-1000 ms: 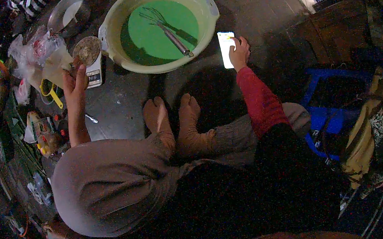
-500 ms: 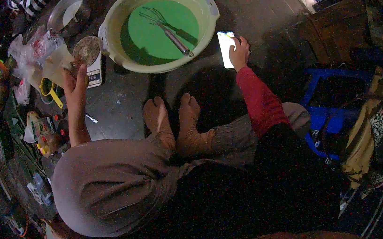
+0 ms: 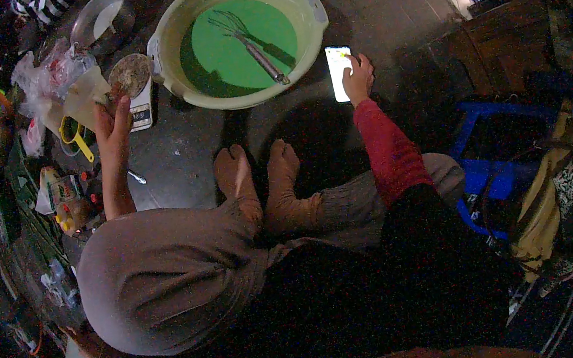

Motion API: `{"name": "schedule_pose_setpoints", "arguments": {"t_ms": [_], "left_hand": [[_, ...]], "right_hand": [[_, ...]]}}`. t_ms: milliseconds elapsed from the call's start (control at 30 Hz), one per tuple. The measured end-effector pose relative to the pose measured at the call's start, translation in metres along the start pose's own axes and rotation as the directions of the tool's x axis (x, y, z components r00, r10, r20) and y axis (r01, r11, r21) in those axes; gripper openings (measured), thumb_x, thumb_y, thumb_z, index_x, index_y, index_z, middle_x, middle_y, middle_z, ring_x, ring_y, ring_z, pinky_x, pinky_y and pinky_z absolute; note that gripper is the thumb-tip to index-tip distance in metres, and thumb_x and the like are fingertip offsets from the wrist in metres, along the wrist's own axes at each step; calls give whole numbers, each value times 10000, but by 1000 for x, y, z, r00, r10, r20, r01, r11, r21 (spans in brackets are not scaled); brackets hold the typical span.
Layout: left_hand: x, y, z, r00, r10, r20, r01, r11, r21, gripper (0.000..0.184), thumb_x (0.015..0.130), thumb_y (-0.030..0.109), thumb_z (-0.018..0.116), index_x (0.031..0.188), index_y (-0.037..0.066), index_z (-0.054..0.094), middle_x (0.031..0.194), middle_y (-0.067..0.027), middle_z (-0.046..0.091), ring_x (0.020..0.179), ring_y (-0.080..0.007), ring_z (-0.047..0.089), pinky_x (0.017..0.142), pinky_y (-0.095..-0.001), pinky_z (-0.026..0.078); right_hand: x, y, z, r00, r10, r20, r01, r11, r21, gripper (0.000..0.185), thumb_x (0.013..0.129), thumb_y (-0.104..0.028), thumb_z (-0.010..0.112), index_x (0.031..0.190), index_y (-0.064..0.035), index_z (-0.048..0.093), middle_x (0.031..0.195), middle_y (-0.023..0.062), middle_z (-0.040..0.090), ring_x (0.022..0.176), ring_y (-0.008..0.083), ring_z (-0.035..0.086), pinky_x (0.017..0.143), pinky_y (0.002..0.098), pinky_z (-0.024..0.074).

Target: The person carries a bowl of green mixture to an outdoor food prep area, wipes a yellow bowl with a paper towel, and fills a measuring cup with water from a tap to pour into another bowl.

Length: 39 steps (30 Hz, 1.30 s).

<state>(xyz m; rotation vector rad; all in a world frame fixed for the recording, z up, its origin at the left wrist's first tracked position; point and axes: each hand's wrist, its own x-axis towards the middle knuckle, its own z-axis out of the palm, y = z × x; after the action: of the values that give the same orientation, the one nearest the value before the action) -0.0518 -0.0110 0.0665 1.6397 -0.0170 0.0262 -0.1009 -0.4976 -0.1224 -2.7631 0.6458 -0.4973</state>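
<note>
At the left, my left hand (image 3: 112, 121) is closed on a translucent plastic cup (image 3: 85, 97), its thumb up beside a round, speckled pan (image 3: 129, 77) on a small scale (image 3: 142, 111). My right hand (image 3: 360, 77) is at the right edge of a lit phone (image 3: 338, 77), fingers bent around it and partly over the screen. Between my hands stands a large pale basin (image 3: 174, 86) of green liquid (image 3: 215, 46). A whisk (image 3: 259, 58) leans in it, its handle toward the near rim.
A yellow-handled strainer (image 3: 77, 136), plastic bags (image 3: 52, 71) and a metal bowl (image 3: 99, 20) are at the left. A spoon (image 3: 136, 176) and small bottles (image 3: 71, 214) lie nearer. My feet (image 3: 233, 174) are below the basin. A blue plastic frame (image 3: 492, 180) and cloth (image 3: 544, 210) are at the right.
The translucent cup in my left hand has shifted and tilted slightly to the right. My right hand stays at the phone; the basin and whisk have not moved.
</note>
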Motion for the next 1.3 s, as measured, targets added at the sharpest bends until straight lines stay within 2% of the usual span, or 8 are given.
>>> {"name": "schedule_pose_setpoints", "arguments": {"t_ms": [67, 133, 267, 333, 433, 633, 933, 1300], "left_hand": [[0, 1, -1, 1000, 18, -9, -18, 1000, 17, 351, 882, 146, 511, 1194, 22, 409, 1078, -33, 522, 924, -85, 484, 761, -205, 381], [-1, 0, -5, 990, -135, -29, 137, 990, 47, 374, 881, 150, 515, 1214, 25, 400, 1089, -35, 521, 933, -87, 485, 764, -202, 383], [1, -6, -8, 993, -121, -6, 121, 993, 2, 387, 880, 157, 519, 1223, 25, 396, 1111, -41, 520, 958, -96, 487, 783, -204, 385], [0, -4, -4, 997, -74, -15, 73, 996, -54, 391, 880, 163, 520, 1224, 25, 395, 1125, -46, 515, 958, -96, 488, 784, -204, 387], [0, 0, -1, 1000, -13, 9, 13, 1000, 13, 389, 880, 163, 519, 1222, 23, 396, 1139, -54, 507, 965, -101, 490, 790, -212, 391], [1, -5, -5, 998, -64, 8, 64, 998, -8, 391, 883, 159, 511, 1229, 23, 390, 1142, -68, 504, 1004, -121, 483, 831, -230, 382], [-1, 2, 1, 999, -22, -23, 22, 1000, 0, 395, 881, 149, 512, 1234, 25, 385, 1151, -66, 502, 1010, -125, 486, 846, -245, 380], [1, -3, -3, 998, -58, 2, 58, 997, -52, 442, 885, 147, 506, 1274, 31, 331, 1223, -79, 461, 1074, -130, 453, 871, -248, 367]], "right_hand": [[0, 1, 1, 1000, 1, 1, -1, 1000, -2, 357, 761, -151, 488, 1113, -170, 551, 1262, 136, 378, 1174, 322, 333, 946, 455, 296], [0, 2, 2, 995, -69, -66, 68, 998, -9, 354, 733, -142, 482, 1079, -146, 559, 1200, 165, 408, 1109, 344, 375, 890, 472, 331], [0, 2, 2, 996, -66, -64, 66, 998, 5, 354, 735, -143, 482, 1081, -144, 559, 1207, 166, 403, 1116, 348, 368, 898, 474, 328], [0, 1, 1, 1000, -4, -11, 4, 1000, -19, 350, 763, -158, 485, 1106, -162, 555, 1258, 143, 384, 1165, 324, 345, 934, 453, 311], [0, 0, 0, 1000, -12, -12, 11, 1000, -18, 347, 764, -162, 481, 1104, -158, 553, 1259, 139, 384, 1164, 321, 346, 935, 447, 311], [1, 2, 3, 994, -71, -80, 72, 997, 13, 351, 741, -148, 494, 1086, -162, 554, 1218, 158, 400, 1128, 344, 361, 911, 470, 328], [2, -1, -1, 998, -29, -52, 30, 999, 17, 363, 742, -152, 489, 1102, -142, 537, 1231, 141, 373, 1129, 335, 360, 916, 471, 324], [1, -2, -2, 997, -45, -69, 46, 999, 16, 360, 741, -150, 483, 1096, -126, 536, 1234, 138, 371, 1129, 331, 358, 910, 469, 312]]}}
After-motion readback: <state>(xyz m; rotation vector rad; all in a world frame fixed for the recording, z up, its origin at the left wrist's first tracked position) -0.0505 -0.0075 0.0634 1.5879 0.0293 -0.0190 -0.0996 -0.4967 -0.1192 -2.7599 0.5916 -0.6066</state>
